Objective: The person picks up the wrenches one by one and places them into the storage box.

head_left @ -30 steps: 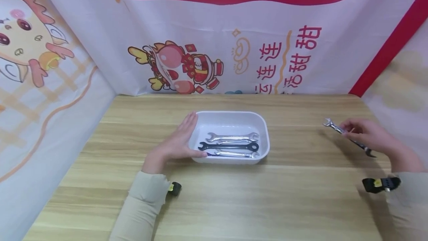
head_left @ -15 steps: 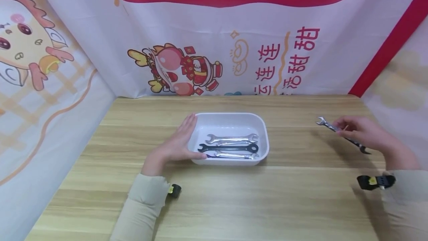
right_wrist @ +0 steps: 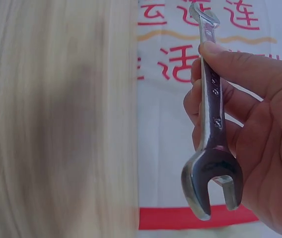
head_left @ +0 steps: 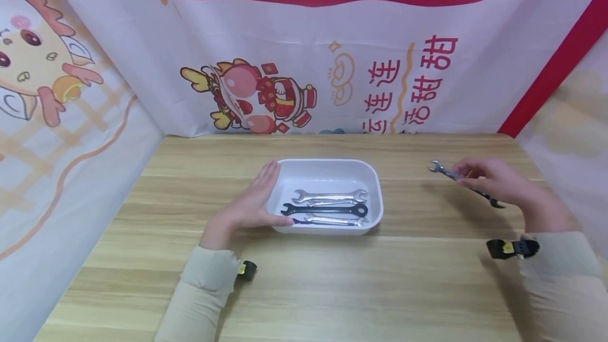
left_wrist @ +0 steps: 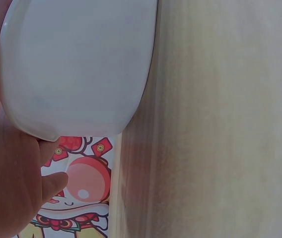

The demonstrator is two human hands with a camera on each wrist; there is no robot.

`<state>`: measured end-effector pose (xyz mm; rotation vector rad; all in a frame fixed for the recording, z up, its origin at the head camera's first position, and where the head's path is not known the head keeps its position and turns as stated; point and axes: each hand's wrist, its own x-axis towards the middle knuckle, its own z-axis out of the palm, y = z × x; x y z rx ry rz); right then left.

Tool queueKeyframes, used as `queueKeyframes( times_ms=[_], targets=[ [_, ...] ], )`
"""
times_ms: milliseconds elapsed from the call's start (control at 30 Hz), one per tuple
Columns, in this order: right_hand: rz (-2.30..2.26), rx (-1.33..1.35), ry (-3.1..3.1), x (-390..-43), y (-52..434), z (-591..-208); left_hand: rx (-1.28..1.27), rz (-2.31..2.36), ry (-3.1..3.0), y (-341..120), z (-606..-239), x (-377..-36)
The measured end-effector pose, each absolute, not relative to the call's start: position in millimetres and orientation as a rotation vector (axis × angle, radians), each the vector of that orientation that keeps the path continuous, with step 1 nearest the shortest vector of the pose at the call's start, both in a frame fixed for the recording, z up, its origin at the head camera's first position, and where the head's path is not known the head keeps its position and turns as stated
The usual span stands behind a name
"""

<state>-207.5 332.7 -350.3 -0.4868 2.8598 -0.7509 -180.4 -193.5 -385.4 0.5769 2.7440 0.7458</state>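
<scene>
A white tray sits mid-table with three wrenches in it: a silver wrench, a black wrench and a second silver wrench at the front. My left hand lies flat against the tray's left wall, fingers straight. My right hand hovers above the table to the right of the tray and pinches a silver open-end wrench near its middle. The right wrist view shows that wrench between thumb and fingers, its open jaw toward the camera.
The wooden table is walled by printed cloth banners at the back and on both sides. A wrist camera strap shows on the right sleeve, another on the left.
My right hand has carried the wrench leftward and slightly up, closer to the tray. The left hand and the tray have stayed where they were.
</scene>
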Motion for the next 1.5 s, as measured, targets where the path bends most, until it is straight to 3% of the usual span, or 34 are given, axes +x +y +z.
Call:
queueKeyframes(
  times_ms=[1500],
  targets=[
    [-0.887,-0.826,2.66,-238.7,187.4,-333.6,0.597,0.74,2.757,-192.7,-383.0,-178.5]
  ],
)
